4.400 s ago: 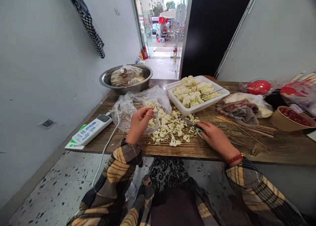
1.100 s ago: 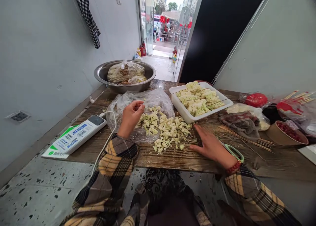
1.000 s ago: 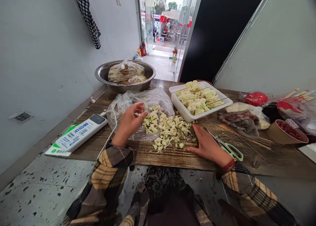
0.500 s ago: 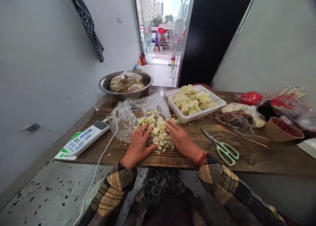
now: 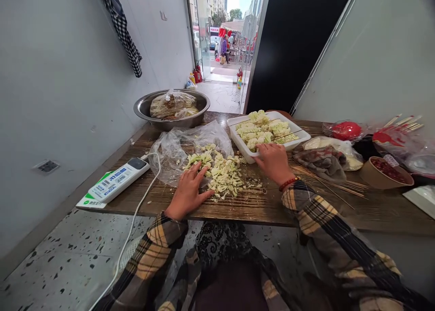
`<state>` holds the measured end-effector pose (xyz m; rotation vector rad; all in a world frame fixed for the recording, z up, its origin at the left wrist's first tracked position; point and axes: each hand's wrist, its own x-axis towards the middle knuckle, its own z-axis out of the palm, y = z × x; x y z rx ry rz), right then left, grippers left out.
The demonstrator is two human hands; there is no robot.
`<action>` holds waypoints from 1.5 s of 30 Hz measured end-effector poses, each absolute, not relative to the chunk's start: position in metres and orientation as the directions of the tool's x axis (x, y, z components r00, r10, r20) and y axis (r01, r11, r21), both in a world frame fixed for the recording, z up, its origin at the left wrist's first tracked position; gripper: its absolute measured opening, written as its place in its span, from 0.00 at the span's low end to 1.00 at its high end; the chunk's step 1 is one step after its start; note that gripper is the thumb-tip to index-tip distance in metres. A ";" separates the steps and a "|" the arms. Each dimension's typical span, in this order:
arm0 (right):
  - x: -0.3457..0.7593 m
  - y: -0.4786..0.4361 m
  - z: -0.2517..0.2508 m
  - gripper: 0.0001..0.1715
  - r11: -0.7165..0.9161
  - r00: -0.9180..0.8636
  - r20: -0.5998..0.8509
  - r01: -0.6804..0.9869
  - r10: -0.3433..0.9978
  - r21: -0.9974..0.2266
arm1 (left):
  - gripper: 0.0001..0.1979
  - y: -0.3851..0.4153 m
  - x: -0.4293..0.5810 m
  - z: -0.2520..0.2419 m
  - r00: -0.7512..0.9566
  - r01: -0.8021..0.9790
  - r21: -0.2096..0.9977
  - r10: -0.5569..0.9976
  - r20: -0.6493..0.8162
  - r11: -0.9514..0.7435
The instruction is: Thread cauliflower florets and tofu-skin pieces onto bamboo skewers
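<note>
A heap of cut cauliflower pieces point(image 5: 220, 172) lies on the wooden table point(image 5: 258, 202), partly on a clear plastic bag point(image 5: 180, 150). My left hand point(image 5: 189, 191) rests flat with fingers spread against the heap's left side. My right hand point(image 5: 273, 162) is out to the right, fingers curled at the near edge of a white tray point(image 5: 297, 138) that holds cauliflower on bamboo skewers. Whether those fingers grip the rim I cannot make out. The scissors are hidden behind my right arm.
A steel basin point(image 5: 142, 109) with bagged food stands at the back left. A white device point(image 5: 113, 184) with a cable lies near the left edge. Loose skewers point(image 5: 336, 186), a cloth point(image 5: 321, 159), a paper bowl point(image 5: 385, 172) and red bags point(image 5: 345, 130) fill the right side. An open doorway lies beyond.
Both hands pushed the loose cauliflower together into a heap. My right hand then left the heap and moved right and back to the white tray; the left stayed at the heap.
</note>
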<state>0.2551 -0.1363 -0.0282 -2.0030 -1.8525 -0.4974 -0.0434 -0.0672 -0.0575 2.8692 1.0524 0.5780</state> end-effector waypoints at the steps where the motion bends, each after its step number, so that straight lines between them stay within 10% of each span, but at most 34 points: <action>1: 0.257 -0.137 -0.027 0.18 -0.061 0.059 0.490 0.998 0.870 -0.011 | 0.36 -0.068 -0.044 -0.057 0.701 0.625 0.150 0.635 0.324 -0.766; 15: 0.365 -0.174 -0.048 0.15 -0.276 0.249 0.478 0.961 0.842 -0.013 | 0.35 -0.063 -0.045 -0.059 0.710 0.605 0.148 0.614 0.346 -0.783; 24: 0.292 -0.164 -0.080 0.27 0.135 0.075 0.481 0.912 0.874 -0.388 | 0.35 -0.065 -0.045 -0.056 0.694 0.605 0.182 0.626 0.355 -0.775; 29: 0.263 -0.107 -0.120 0.44 -0.046 0.300 0.317 0.788 0.900 -0.614 | 0.39 -0.073 -0.049 -0.056 0.681 0.625 0.211 0.657 0.324 -0.752; 45: 0.224 -0.107 -0.091 0.40 0.247 -0.075 0.274 0.694 0.959 -0.676 | 0.47 -0.069 -0.048 -0.060 0.720 0.535 0.199 0.566 0.402 -0.821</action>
